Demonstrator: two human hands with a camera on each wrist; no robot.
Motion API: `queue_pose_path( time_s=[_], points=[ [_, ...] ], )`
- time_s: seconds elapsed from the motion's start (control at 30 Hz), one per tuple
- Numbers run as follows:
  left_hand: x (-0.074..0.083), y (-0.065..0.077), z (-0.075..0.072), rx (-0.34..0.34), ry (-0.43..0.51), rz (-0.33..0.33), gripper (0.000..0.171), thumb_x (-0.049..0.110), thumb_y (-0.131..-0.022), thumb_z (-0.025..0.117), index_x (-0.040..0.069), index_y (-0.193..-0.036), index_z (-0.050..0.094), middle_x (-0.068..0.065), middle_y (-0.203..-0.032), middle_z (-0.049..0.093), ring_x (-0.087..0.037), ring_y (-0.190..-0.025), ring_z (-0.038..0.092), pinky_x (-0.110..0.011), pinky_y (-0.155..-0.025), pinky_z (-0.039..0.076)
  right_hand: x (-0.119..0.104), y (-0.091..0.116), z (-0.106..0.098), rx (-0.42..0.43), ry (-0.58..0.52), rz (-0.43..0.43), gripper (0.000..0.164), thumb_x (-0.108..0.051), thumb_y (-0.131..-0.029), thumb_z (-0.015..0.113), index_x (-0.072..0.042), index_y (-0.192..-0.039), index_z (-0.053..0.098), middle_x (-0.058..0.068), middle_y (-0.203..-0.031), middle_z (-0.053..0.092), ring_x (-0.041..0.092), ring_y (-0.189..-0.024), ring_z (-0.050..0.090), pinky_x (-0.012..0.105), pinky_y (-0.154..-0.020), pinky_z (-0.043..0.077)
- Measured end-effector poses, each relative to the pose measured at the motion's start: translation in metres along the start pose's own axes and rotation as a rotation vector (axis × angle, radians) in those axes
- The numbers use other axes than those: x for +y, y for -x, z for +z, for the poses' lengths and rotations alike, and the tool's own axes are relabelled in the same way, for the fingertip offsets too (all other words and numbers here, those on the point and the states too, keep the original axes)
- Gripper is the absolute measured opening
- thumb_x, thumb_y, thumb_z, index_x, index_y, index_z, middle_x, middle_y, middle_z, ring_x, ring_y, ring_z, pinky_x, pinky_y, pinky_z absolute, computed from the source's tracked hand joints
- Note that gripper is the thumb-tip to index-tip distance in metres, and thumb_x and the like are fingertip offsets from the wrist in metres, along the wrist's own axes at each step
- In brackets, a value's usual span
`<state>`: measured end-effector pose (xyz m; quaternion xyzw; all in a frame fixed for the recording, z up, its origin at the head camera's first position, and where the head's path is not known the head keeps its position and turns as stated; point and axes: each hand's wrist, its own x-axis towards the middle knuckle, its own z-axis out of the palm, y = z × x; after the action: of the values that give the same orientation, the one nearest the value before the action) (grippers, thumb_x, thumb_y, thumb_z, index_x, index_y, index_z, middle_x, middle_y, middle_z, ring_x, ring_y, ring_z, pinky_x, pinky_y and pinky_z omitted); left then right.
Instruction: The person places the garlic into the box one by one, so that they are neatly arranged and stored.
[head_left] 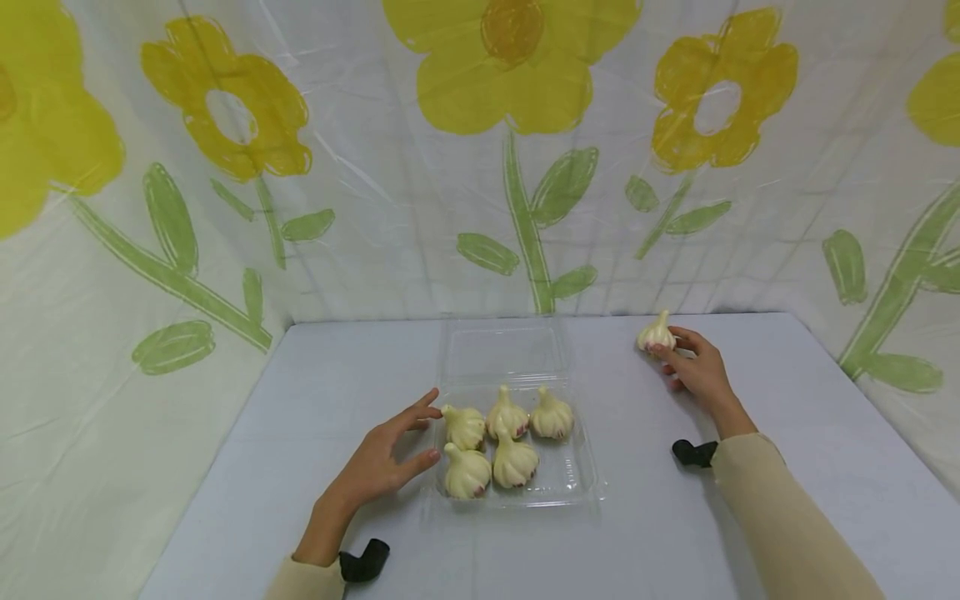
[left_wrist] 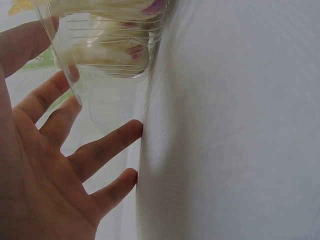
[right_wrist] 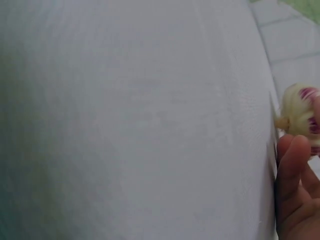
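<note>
A clear plastic clamshell box [head_left: 557,473] stands on the table with its lid folded back, holding several pale garlic bulbs [head_left: 467,475]. My left hand [head_left: 381,460] is at the box's left side, fingers spread and relaxed. In the left wrist view, fingertips of the left hand [left_wrist: 50,150] meet the rim of the box [left_wrist: 114,31]. Off to the right, toward the back of the table, my right hand [head_left: 703,373] holds a single garlic bulb [head_left: 654,335] between thumb and fingers. Purple streaks mark this garlic bulb [right_wrist: 299,112] at the edge of the right wrist view.
The transparent lid [head_left: 504,350] lies back toward the rear edge of the white-covered table [head_left: 337,367]. A white curtain [head_left: 360,208] with yellow flowers hangs behind and along both sides. Black wrist mounts [head_left: 365,562] stick out beside the sleeves.
</note>
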<state>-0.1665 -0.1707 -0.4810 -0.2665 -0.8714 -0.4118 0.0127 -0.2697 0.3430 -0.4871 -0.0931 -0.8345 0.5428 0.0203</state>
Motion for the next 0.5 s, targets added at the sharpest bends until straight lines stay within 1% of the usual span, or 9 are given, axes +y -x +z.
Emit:
queue_pose_path(
  time_s=[0.23, 0.4, 0.5],
  points=[
    [0.001, 0.0, -0.001, 0.005, 0.006, 0.011, 0.048, 0.034, -0.095, 0.072, 0.028, -0.139, 0.056, 0.003, -0.165, 0.037, -0.03, -0.125, 0.066, -0.063, -0.108, 0.044, -0.005, 0.008, 0.0, -0.025, -0.039, -0.03, 0.078, -0.042, -0.096, 0.069, -0.009, -0.158, 0.035, 0.015, -0.145, 0.044, 0.001, -0.08, 0.062, 0.026, -0.062, 0.06],
    [0.001, 0.0, 0.0, 0.0, 0.006, 0.012, 0.048, 0.034, -0.095, 0.072, 0.028, -0.14, 0.056, 0.004, -0.166, 0.036, -0.03, -0.126, 0.065, -0.063, -0.108, 0.044, -0.008, 0.014, 0.001, -0.038, -0.049, -0.04, 0.076, -0.042, -0.096, 0.07, -0.008, -0.156, 0.038, 0.003, -0.133, 0.049, 0.003, -0.081, 0.063, 0.024, -0.068, 0.06],
    [0.0, 0.0, 0.0, 0.0, 0.004, 0.013, 0.049, 0.034, -0.095, 0.072, 0.028, -0.141, 0.055, 0.005, -0.166, 0.036, -0.03, -0.126, 0.065, -0.064, -0.108, 0.044, -0.01, 0.018, 0.002, -0.032, -0.036, -0.051, 0.075, -0.043, -0.095, 0.071, -0.009, -0.154, 0.041, -0.001, -0.129, 0.051, 0.003, -0.08, 0.064, 0.024, -0.069, 0.06]
  ],
)
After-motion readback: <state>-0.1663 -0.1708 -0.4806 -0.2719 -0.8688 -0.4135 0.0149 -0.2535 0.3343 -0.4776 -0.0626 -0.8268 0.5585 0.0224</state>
